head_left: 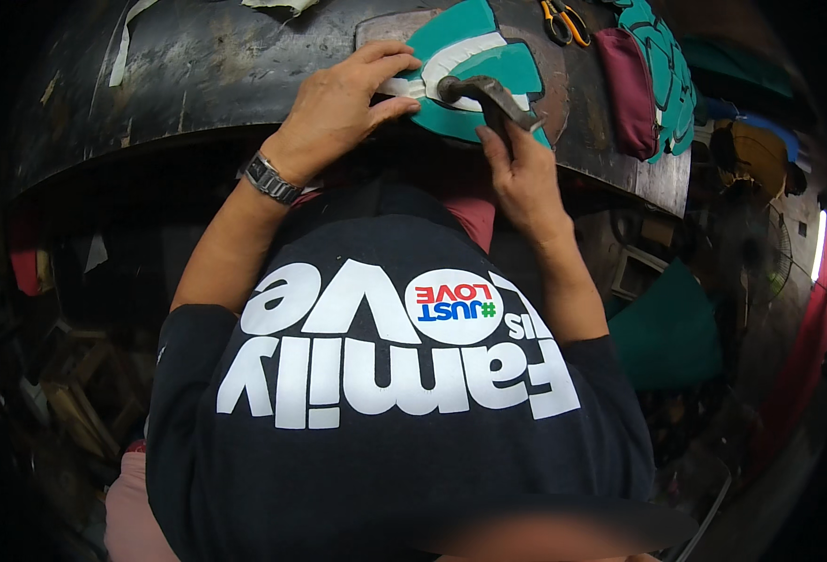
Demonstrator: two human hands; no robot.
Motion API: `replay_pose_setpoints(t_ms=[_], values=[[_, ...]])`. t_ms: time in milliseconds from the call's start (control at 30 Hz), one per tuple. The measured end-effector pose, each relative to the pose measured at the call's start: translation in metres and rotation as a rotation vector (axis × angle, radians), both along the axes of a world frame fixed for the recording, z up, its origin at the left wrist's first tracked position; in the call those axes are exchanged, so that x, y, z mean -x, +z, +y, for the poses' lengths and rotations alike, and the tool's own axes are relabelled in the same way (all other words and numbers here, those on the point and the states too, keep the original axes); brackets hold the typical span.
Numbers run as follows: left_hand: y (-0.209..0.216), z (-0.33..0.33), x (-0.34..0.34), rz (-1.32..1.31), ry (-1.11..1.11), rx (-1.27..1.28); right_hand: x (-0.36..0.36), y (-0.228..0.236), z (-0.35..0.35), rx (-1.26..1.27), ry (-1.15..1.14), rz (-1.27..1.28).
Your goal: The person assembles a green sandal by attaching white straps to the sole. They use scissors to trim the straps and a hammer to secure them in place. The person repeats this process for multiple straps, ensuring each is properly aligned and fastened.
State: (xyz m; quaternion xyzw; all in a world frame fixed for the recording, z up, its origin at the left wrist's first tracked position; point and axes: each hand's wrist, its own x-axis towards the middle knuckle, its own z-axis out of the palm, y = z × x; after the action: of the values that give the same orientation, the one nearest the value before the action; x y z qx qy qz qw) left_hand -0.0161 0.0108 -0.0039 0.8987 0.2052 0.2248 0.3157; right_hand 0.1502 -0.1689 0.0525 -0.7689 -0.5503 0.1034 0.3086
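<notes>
A teal fabric-like piece (499,69) with dark edging and a curved white strip (462,54) lies on the bench near its front edge. It looks like a cut shoe upper. My left hand (343,98), with a watch on its wrist, grips the piece's left side, where the white strip gathers into small folds. Thumb and fingers press there from either side. In my right hand (526,173) is a worn metal hammer (488,92), its rounded head over the white strip. The hammer partly hides the piece, and my right palm hides its grip.
The dark, scuffed workbench (198,70) curves across the top. Orange-handled scissors (565,22) lie beyond the teal piece. To the right sit a maroon pouch-like piece (627,94) and a stack of teal cut pieces (666,75). A green sheet (671,328) hangs lower right.
</notes>
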Motion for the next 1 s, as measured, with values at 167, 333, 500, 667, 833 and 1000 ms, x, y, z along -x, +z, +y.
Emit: replay_pose_setpoints(t_ms=[167, 333, 500, 667, 833, 1000], values=[[-0.002, 0.002, 0.0, -0.04, -0.004, 0.013, 0.003, 0.008, 0.005, -0.039, 0.024, 0.096], [0.002, -0.002, 0.001, 0.01, -0.001, 0.008, 0.01, -0.009, -0.001, 0.072, 0.052, 0.001], [0.006, -0.008, 0.001, 0.019, 0.009, 0.036, -0.017, -0.024, -0.032, 0.031, -0.106, -0.036], [0.003, -0.004, -0.001, -0.02, -0.013, 0.053, -0.061, -0.029, -0.042, -0.071, -0.299, -0.085], [0.002, -0.005, 0.001, -0.006, -0.01, 0.047, -0.06, -0.011, -0.039, -0.1, -0.297, 0.254], [0.002, -0.009, 0.003, -0.023, -0.002, 0.063, -0.013, -0.001, -0.004, -0.23, -0.115, 0.277]])
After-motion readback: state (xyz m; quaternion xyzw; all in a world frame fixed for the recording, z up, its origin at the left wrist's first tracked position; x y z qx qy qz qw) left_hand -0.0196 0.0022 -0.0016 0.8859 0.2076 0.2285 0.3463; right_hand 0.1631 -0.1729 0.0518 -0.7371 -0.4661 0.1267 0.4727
